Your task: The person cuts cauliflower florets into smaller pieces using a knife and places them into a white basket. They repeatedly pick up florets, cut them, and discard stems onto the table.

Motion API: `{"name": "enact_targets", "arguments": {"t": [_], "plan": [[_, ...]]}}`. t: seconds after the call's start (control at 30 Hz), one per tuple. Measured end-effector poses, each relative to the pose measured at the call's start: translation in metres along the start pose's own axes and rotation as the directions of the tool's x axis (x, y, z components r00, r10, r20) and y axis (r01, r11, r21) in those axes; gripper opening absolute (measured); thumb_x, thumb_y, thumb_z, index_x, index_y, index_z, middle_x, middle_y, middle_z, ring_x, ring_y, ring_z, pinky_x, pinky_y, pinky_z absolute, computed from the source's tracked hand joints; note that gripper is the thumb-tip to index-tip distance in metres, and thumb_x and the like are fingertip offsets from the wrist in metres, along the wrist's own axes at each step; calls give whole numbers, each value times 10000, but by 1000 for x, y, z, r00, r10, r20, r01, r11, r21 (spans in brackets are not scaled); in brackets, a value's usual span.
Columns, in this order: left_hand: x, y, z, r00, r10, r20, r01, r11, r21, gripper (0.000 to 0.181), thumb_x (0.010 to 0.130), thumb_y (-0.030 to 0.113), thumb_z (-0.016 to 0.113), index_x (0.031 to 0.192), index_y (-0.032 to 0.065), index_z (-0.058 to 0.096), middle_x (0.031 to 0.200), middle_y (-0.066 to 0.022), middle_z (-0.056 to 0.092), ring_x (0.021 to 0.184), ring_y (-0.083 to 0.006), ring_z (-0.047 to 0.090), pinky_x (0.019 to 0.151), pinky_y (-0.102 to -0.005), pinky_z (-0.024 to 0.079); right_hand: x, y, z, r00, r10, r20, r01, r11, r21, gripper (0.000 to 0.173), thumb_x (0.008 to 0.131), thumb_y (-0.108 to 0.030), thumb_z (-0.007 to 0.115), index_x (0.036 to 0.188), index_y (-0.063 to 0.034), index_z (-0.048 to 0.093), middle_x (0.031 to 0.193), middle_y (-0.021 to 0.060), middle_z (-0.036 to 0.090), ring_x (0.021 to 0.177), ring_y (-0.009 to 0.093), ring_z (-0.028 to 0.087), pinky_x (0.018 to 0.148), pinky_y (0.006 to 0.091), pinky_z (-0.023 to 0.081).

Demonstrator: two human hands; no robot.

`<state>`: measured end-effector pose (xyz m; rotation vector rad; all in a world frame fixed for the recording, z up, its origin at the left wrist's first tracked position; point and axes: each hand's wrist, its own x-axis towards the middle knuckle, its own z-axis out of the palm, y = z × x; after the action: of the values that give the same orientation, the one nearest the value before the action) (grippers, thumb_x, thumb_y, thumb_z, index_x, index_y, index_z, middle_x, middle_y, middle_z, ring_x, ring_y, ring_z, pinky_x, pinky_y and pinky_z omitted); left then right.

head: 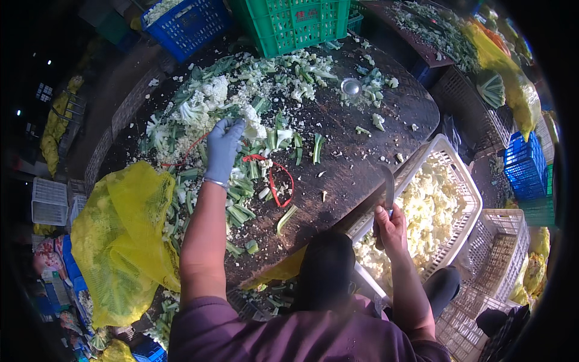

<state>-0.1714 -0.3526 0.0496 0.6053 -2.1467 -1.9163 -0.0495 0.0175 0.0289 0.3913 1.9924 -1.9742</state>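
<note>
My left hand (222,151), in a grey-blue glove, reaches over the heap of cauliflower trimmings. Its fingers are curled against a white cauliflower piece (253,123); whether they grip it is hidden. In my bare right hand (391,230) is a knife with a curved blade (388,183), pointing away from me. This hand hovers over the near left side of a white plastic crate (472,194), which holds many cut cauliflower florets (429,203). Leaves, stalks and crumbs (239,192) surround the left hand on the dark tabletop (348,154).
A yellow mesh bag (124,244) lies at the table's left. Red ties (289,199) rest among the scraps. A round metal object (351,87) sits farther back. Green (294,27) and blue (192,29) crates stand at the far edge. More white crates (502,253) are at right.
</note>
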Motion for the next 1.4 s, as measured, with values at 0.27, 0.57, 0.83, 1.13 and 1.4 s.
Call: {"name": "enact_targets", "arguments": {"t": [0.27,0.57,0.83,1.13,1.4], "plan": [[-135,10,135,904,17,426,103,961,-257,233,833,-25,572,1051,20,504,789,-9,584,520,-19,435,424,-169,324,-47,-13,-1,932,-324,164,363,859,-361,243,933,-225,549,1049,-20,492,620,14,467,582,108,448,529,275,401],[-233,0,235,773,190,605,-139,982,-131,240,824,-63,567,1024,47,492,860,-7,581,671,-30,510,550,-179,423,-85,13,-71,914,-366,-173,208,790,-576,180,868,-162,572,974,-47,484,671,204,589,626,396,596,557,467,463],[-258,-7,258,780,108,616,29,977,-209,262,836,-50,574,1060,41,475,840,-9,585,610,-23,495,503,-175,411,-97,33,-85,864,-406,-298,180,801,-570,172,856,-127,594,976,-53,495,684,192,584,648,396,592,552,436,456],[-286,-26,270,776,54,629,184,934,-306,261,821,-62,538,1057,34,479,841,-33,580,607,-54,513,514,-184,429,-123,64,-112,937,-242,-253,18,756,-655,137,845,-143,549,849,-39,461,694,240,581,655,447,573,589,514,444],[-269,-28,271,666,26,745,148,975,-166,319,796,-72,490,1098,28,473,841,-20,544,692,-71,543,595,-192,453,-153,85,-139,923,89,-374,-218,923,-319,222,882,-206,551,936,7,520,706,206,604,678,345,613,622,430,459]]}}
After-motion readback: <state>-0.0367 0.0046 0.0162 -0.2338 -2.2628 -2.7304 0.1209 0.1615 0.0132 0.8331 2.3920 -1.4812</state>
